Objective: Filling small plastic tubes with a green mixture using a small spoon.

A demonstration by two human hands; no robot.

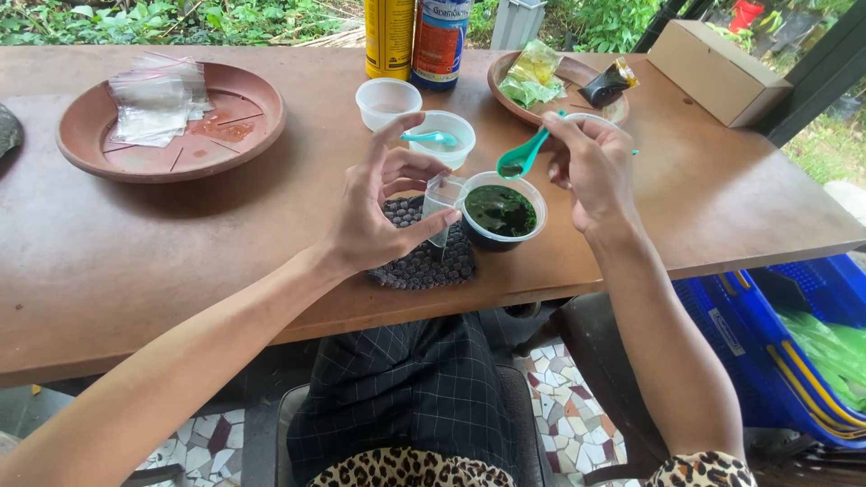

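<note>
A: What's laid out, biggest first?

B: A long brown table (180, 261). Far left on it is a brown dish (81, 144) with a stack of empty clear bags (155, 106); far right, another dish (505, 90) holds filled packets (532, 77).

A: And near the middle?

B: A dark woven mat (424, 261), and just right of it a bowl of dark green paste (502, 211).

A: The hands?

B: The left hand (379, 212) pinches a small clear bag (440, 203) between thumb and fingers, just left of the bowl. The right hand (591, 167) has its fingers closed narrowly on a teal spoon (523, 155) holding a dab of paste above the bowl.

A: How far along?

B: I'd judge midway: some packets look finished, this bag appears empty, many remain.
</note>
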